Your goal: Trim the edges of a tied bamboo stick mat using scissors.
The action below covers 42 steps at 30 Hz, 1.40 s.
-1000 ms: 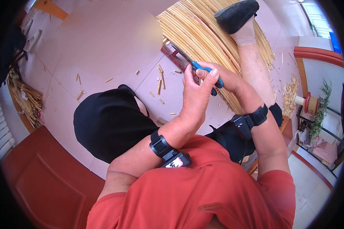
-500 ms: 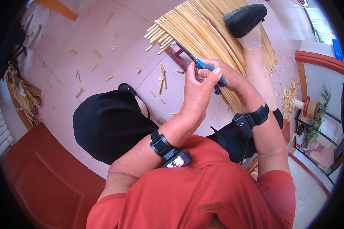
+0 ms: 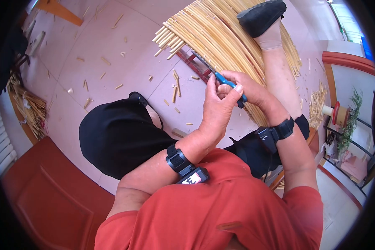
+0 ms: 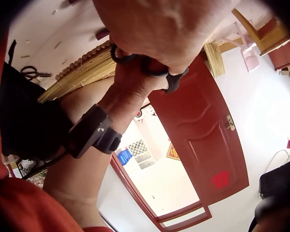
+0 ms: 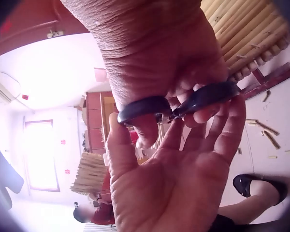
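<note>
My right hand grips blue-handled scissors, its fingers through the loops. My left hand comes from below and clasps the same handles. In the right wrist view its thumb lies at one loop and its fingertips at the other. The dark blades point away to the upper left, along the near edge of a mat of pale stalks. Part of the blades is hidden by the stalks. My foot in a black shoe is on the mat.
A red frame shows under the mat's edge. Cut stalk pieces litter the tiled floor. Bundled stalks stand at the left. Another pair of scissors appears in the left wrist view. A second person is farther off.
The scissors' loops have come closer together in the head view, with both hands staying on them. A small pale bit has appeared over the floor at the left.
</note>
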Motion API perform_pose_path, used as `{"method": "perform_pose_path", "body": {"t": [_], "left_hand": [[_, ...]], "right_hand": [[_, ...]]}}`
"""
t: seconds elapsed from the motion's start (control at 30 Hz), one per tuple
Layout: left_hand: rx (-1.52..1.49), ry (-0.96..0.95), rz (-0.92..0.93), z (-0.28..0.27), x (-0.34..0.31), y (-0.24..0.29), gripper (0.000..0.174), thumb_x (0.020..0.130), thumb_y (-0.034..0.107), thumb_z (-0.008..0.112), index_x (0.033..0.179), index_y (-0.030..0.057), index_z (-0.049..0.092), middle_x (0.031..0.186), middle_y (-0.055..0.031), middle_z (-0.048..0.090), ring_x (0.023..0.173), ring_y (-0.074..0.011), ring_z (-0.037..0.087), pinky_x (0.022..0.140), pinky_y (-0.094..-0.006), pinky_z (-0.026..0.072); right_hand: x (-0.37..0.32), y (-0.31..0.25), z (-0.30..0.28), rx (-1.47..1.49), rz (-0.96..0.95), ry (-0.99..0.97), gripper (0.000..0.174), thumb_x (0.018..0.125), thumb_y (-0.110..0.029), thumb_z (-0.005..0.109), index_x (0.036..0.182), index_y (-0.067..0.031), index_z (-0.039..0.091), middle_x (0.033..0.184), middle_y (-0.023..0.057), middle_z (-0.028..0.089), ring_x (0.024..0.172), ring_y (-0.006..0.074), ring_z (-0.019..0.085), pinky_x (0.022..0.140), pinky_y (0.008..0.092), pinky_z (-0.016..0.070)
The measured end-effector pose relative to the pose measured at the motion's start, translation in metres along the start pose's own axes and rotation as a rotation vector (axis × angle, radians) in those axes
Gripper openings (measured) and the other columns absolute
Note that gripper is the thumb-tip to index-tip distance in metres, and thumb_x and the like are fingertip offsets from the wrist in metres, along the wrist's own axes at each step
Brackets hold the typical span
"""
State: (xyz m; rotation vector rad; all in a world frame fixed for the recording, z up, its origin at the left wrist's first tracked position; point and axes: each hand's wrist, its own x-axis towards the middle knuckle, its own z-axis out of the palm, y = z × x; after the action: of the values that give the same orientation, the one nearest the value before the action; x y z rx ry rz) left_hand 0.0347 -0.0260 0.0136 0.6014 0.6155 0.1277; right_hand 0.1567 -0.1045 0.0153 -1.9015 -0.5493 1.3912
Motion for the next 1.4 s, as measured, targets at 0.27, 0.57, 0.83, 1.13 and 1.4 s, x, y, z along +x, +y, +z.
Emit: {"method": "perform_pose_path", "body": {"t": [0.27, 0.57, 0.83, 1.13, 1.4], "left_hand": [[0.108, 0.03, 0.039, -0.01, 0.01, 0.008, 0.06, 0.086, 0.042, 0.07, 0.126, 0.0068, 0.042, 0.1, -0.0035, 0.052, 0.081, -0.0112, 0.056, 0.07, -0.0261, 0.0463], [0.129, 0.02, 0.011, -0.008, 0.018, 0.03, 0.062, 0.085, 0.045, 0.07, 0.125, 0.0066, 0.044, 0.098, -0.0025, 0.052, 0.083, -0.0108, 0.056, 0.072, -0.0262, 0.0484], [0.041, -0.038, 0.01, -0.014, 0.02, 0.021, 0.068, 0.083, 0.035, 0.074, 0.135, 0.0054, 0.04, 0.105, -0.0041, 0.052, 0.091, -0.0127, 0.057, 0.076, -0.0278, 0.0507], [0.094, -0.084, -0.001, -0.009, 0.008, 0.003, 0.066, 0.085, 0.032, 0.073, 0.136, 0.0064, 0.039, 0.109, -0.0045, 0.051, 0.093, -0.0136, 0.057, 0.078, -0.0287, 0.0515], [0.118, 0.048, 0.019, -0.007, 0.012, 0.008, 0.073, 0.084, 0.046, 0.071, 0.134, 0.0043, 0.038, 0.107, -0.0045, 0.049, 0.093, -0.0123, 0.055, 0.079, -0.0306, 0.0499]], "right_hand": [[0.016, -0.011, 0.003, 0.171, -0.037, -0.075, 0.04, 0.093, -0.044, 0.059, 0.104, -0.0058, 0.057, 0.073, 0.0016, 0.058, 0.054, 0.0069, 0.054, 0.045, 0.0198, 0.0434], [0.03, -0.018, 0.002, 0.17, -0.031, -0.042, 0.039, 0.091, -0.044, 0.061, 0.098, -0.0052, 0.06, 0.067, -0.0004, 0.056, 0.05, 0.0056, 0.052, 0.041, 0.0195, 0.0399], [0.023, -0.023, 0.003, 0.154, -0.024, -0.012, 0.028, 0.089, -0.026, 0.066, 0.104, -0.0035, 0.061, 0.076, -0.0008, 0.059, 0.056, 0.003, 0.051, 0.044, 0.0185, 0.0393], [0.007, -0.002, 0.0, 0.102, 0.003, 0.01, 0.036, 0.088, -0.032, 0.069, 0.108, -0.0024, 0.061, 0.088, 0.0011, 0.061, 0.08, 0.007, 0.054, 0.067, 0.0229, 0.0466], [0.014, -0.018, -0.004, 0.053, 0.005, -0.07, 0.044, 0.095, -0.042, 0.059, 0.118, -0.0036, 0.057, 0.093, 0.0019, 0.06, 0.085, 0.0073, 0.055, 0.065, 0.0225, 0.0468]]}}
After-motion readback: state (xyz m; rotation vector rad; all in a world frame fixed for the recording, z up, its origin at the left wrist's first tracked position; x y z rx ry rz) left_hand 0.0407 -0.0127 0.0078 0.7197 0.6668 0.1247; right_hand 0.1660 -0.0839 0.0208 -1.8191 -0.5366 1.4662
